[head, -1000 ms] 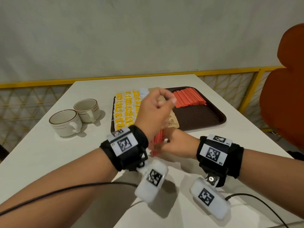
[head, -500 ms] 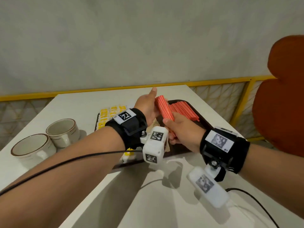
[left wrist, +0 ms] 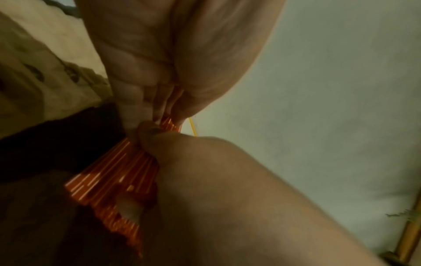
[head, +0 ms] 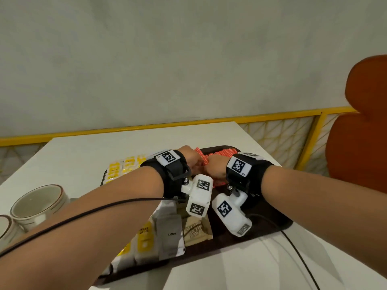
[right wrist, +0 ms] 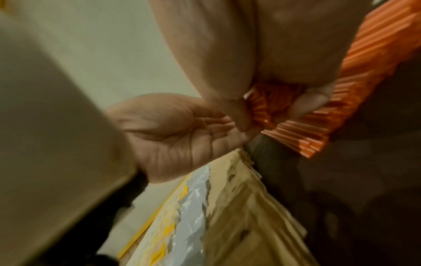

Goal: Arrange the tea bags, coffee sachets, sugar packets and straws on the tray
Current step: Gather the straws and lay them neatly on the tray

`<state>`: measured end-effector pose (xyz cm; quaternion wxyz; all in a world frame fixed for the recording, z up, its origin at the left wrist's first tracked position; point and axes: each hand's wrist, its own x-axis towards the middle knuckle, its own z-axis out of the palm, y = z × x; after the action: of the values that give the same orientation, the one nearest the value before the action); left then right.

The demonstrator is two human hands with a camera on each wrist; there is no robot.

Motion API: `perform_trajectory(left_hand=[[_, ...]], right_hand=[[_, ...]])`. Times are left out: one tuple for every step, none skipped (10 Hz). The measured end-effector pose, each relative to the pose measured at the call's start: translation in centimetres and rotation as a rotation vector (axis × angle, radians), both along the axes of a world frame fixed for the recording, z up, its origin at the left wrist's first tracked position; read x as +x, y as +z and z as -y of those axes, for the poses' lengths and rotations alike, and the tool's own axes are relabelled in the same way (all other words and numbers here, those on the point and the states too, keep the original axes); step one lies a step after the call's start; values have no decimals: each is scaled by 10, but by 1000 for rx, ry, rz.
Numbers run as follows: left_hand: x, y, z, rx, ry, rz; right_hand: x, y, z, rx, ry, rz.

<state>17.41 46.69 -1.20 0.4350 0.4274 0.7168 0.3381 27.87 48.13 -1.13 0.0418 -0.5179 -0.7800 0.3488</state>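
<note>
Orange-red straws [head: 224, 154], dark brown tray [head: 270, 225], yellow-printed white sachets [head: 144, 237], possibly grey coffee packet [head: 170, 235]

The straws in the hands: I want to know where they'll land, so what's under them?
Under the straws lies the dark tray, with more straws already laid there. The hands cover what sits directly beneath the bundle.
</note>
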Motion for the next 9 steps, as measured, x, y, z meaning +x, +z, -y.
perform_trajectory(left_hand=[[2, 5, -5, -30, -39, -146], [3, 1, -13, -44, -88, -226], [6, -1, -13, -45, -192, -406], [4, 4, -9, -71, -375, -716], [3, 3, -4, -86, -384, -806], [9, 2, -4, -49, -391, -865], [16, 6, -5, -4, -355, -838], [26, 14, 0, -27, -396, -939], [31, 14, -1, -97, -382, -922]], right_hand=[[-3, 1, -10, 70, 21, 79], [-6, -2, -15, 100, 44, 161], [-5, -9, -18, 153, 36, 241], [-1, -11, -21, 162, 36, 244], [3, -11, -22, 175, 54, 237], [7, -11, -23, 214, 65, 255], [11, -7, -19, 212, 88, 234], [13, -6, -16, 226, 111, 223], [16, -5, -10, 257, 96, 239]])
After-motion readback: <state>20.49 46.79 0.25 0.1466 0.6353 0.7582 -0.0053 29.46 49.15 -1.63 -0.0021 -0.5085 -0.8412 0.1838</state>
